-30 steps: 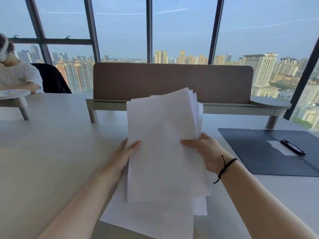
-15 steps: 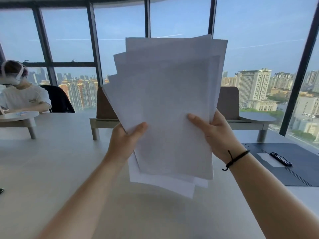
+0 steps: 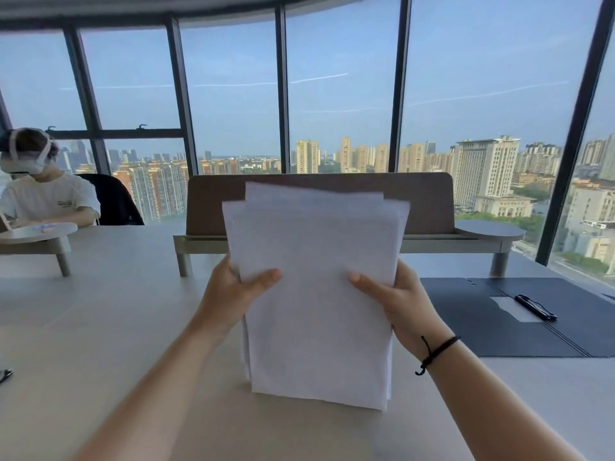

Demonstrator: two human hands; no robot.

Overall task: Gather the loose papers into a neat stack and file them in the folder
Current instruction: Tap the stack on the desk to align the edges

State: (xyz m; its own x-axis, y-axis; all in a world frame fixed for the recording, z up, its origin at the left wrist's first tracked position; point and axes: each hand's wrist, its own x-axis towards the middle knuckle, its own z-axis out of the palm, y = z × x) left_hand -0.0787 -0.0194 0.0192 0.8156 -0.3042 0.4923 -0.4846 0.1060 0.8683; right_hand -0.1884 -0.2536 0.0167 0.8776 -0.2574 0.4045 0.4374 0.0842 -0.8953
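Note:
A stack of white papers (image 3: 316, 294) stands upright on its bottom edge on the beige table (image 3: 100, 327), straight in front of me. The top edges are still uneven. My left hand (image 3: 233, 291) grips the stack's left side, thumb on the front sheet. My right hand (image 3: 396, 301), with a black cord on the wrist, grips the right side the same way. An open dark blue folder (image 3: 499, 327) lies flat on the table to the right, with a black clip (image 3: 535, 307) near its spine.
A brown desk divider on a low shelf (image 3: 426, 197) crosses the table behind the papers. Another person (image 3: 43, 194) sits at the far left by a small round stand (image 3: 36, 232). A dark object (image 3: 5, 374) pokes in at the left edge.
The papers were lifted off the table, raised fanned out in the air, and now stand lower with the bottom edge on the table and the sheets more squared.

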